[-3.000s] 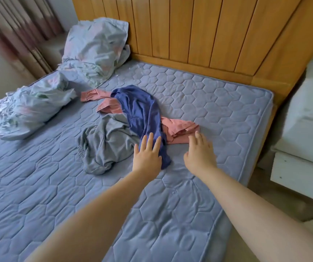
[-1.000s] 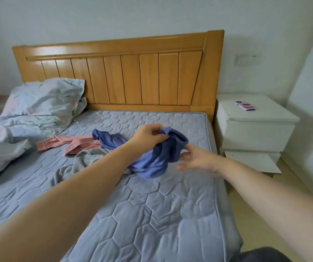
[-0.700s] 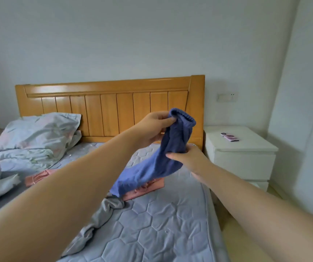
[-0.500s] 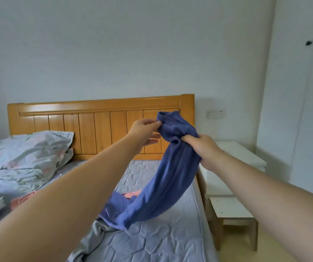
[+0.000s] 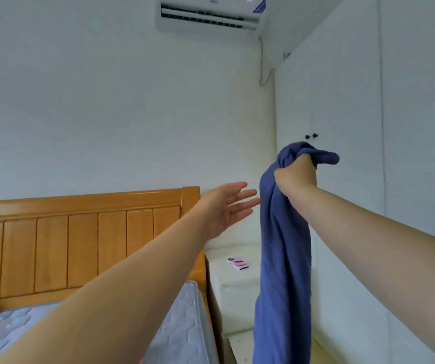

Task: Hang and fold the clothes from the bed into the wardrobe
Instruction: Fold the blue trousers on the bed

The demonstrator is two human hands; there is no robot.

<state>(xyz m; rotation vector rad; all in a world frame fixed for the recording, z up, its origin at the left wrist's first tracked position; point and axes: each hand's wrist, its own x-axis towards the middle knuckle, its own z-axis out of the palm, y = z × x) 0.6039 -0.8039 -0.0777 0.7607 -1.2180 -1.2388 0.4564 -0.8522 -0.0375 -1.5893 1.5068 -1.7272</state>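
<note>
My right hand is fisted around the top of a blue garment, which hangs straight down in front of the white wardrobe. The wardrobe doors are closed, with two small black knobs just above the garment. My left hand is held up beside the cloth, fingers spread, holding nothing and just apart from it. The bed lies at the lower left; the other clothes on it are out of view.
A wooden headboard stands behind the mattress. Between bed and wardrobe is a white nightstand with a small pink object on top. An air conditioner hangs high on the wall.
The blue garment has been lifted off the bed and carried right toward the wardrobe. My left hand has let go of it and opened; the right hand alone holds it. The view swung up and right.
</note>
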